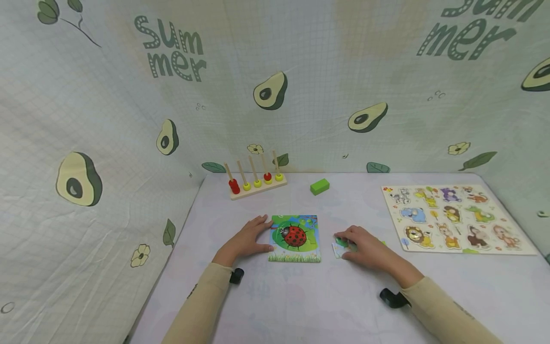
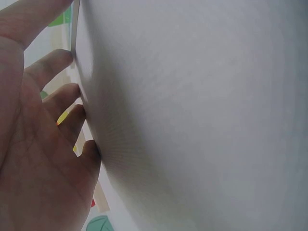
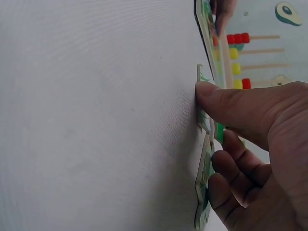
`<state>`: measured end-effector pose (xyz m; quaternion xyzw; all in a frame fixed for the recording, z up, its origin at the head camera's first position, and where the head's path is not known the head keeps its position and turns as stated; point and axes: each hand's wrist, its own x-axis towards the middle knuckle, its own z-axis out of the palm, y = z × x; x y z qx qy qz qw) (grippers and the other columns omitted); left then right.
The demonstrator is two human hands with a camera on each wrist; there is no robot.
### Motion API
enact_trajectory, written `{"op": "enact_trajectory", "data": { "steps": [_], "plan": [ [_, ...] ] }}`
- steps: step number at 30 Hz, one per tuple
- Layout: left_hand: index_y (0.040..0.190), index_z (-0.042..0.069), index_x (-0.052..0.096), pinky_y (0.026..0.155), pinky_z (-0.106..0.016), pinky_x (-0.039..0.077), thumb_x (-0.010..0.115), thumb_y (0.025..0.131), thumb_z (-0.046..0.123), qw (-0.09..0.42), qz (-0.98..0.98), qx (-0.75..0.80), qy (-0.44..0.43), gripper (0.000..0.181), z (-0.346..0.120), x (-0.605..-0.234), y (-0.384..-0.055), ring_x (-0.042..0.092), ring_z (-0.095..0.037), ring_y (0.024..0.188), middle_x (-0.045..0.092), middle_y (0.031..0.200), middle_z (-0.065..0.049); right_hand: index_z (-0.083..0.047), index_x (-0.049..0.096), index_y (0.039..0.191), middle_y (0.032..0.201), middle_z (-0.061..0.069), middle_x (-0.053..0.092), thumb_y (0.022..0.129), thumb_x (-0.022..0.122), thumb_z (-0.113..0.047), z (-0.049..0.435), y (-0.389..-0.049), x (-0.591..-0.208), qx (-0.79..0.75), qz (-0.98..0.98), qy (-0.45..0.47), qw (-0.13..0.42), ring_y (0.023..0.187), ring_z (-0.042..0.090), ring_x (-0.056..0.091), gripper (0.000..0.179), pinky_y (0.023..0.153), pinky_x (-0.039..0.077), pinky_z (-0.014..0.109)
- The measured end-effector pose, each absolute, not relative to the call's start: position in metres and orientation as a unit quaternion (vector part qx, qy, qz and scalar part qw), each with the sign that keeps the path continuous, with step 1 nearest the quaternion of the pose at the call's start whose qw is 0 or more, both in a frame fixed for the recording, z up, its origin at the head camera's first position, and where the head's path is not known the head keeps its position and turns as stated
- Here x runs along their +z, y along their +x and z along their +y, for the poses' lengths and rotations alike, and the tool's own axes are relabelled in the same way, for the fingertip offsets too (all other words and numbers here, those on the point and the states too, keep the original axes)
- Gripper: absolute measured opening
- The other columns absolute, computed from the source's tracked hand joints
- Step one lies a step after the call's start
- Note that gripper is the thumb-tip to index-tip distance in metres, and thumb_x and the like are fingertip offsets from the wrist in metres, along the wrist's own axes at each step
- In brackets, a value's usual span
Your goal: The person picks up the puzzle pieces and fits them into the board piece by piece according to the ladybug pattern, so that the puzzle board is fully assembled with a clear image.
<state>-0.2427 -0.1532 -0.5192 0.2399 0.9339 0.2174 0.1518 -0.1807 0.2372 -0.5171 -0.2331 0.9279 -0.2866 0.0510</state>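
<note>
A square ladybug picture puzzle (image 1: 294,238) lies flat on the table. My left hand (image 1: 249,239) rests along its left side, with fingers spread and the thumb at its lower left edge. In the left wrist view the fingertips of the left hand (image 2: 53,115) touch the tabletop. To the right of the puzzle, my right hand (image 1: 365,248) pinches a small puzzle piece (image 1: 338,251) between thumb and fingers. In the right wrist view the thumb of the right hand (image 3: 255,139) lies on that piece's edge. Another puzzle piece (image 3: 203,192) lies under the curled fingers, mostly hidden from the head view.
Toward the back left stands a wooden peg counter (image 1: 258,188) with red and yellow beads. A green block (image 1: 320,187) lies to its right. On the right side lies an animal peg board (image 1: 399,241). A patterned cloth (image 1: 309,138) hangs behind the table.
</note>
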Motion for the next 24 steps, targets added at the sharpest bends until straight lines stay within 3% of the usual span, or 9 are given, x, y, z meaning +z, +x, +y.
{"op": "enact_trajectory", "data": {
  "steps": [24],
  "plan": [
    [0.159,0.024,0.039,0.123,-0.052,0.020,0.077,0.088,0.051,0.156,0.939,0.204,0.227,0.085,-0.1530,-0.5235,-0.2441,0.014,-0.027,0.156,0.023,0.168,-0.001,-0.018,0.071,0.115,0.085,-0.014,0.060,0.098,0.067,-0.011,0.2405,-0.1847,-0.5219,-0.364,0.910,-0.197,0.034,0.076,0.005,0.054,0.018,0.068,0.049,0.025]
  ]
}}
